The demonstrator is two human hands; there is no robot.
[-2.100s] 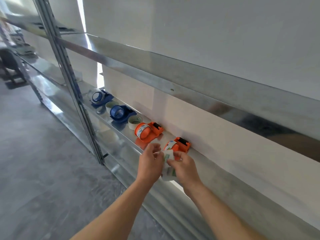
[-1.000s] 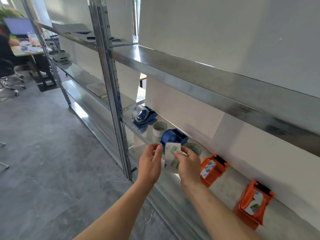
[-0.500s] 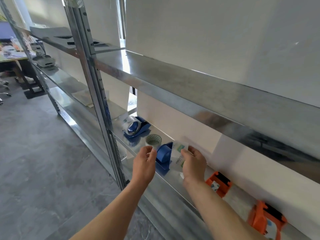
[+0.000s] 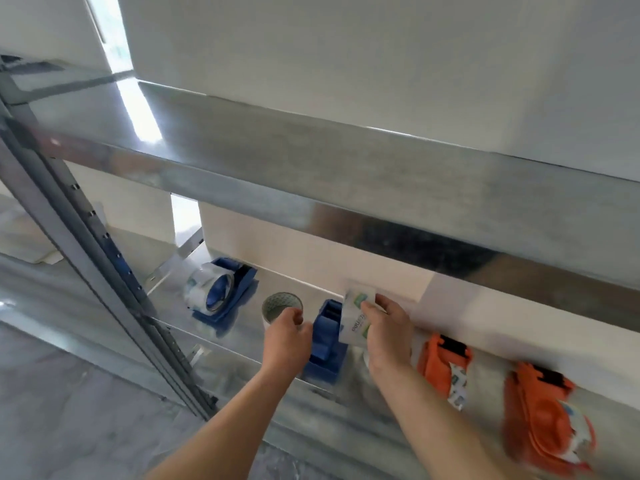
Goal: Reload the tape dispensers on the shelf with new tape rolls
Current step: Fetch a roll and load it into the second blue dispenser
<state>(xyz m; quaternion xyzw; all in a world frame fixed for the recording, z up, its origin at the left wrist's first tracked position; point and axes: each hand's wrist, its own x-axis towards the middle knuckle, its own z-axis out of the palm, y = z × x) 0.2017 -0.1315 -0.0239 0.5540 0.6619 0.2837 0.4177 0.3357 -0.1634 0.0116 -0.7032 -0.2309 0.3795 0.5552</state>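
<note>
In the head view, the right hand (image 4: 388, 336) has its fingers and thumb curled round a printed tape roll (image 4: 355, 315), holding it upright just above the rear of the open blue dispenser (image 4: 327, 346) on the metal shelf (image 4: 239, 344). The left hand (image 4: 285, 337) lies with curled fingers against that dispenser's left side; whether it grips cannot be told. A loose roll (image 4: 281, 304) and a loaded blue dispenser (image 4: 221, 294) stand to the left, with a near orange dispenser (image 4: 445, 362) and a far orange dispenser (image 4: 543, 420) to the right.
</note>
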